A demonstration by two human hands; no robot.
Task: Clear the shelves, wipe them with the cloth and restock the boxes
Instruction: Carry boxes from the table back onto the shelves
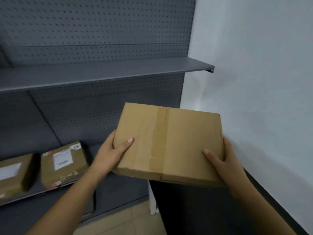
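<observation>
Whether this is clearing or restocking can't be settled from here. The upper shelf (101, 73) across the middle of the frame holds nothing, while the lower shelf (33, 195) at lower left carries two boxes: a labelled box (64, 165) and, just beside it at the frame's edge, another box (13, 173). No cloth is in view, so wiping can't be judged done or pending.

The plain box (167, 143) is held in the air at centre right, in front of the shelving and near the white wall (254, 65). The left hand (111, 153) grips its left edge and the right hand (225, 160) its right, each with the thumb flat on top and the fingers curled underneath (mostly hidden).

All three boxes are shut, the held one taped along its seam; their contents can't be seen.
</observation>
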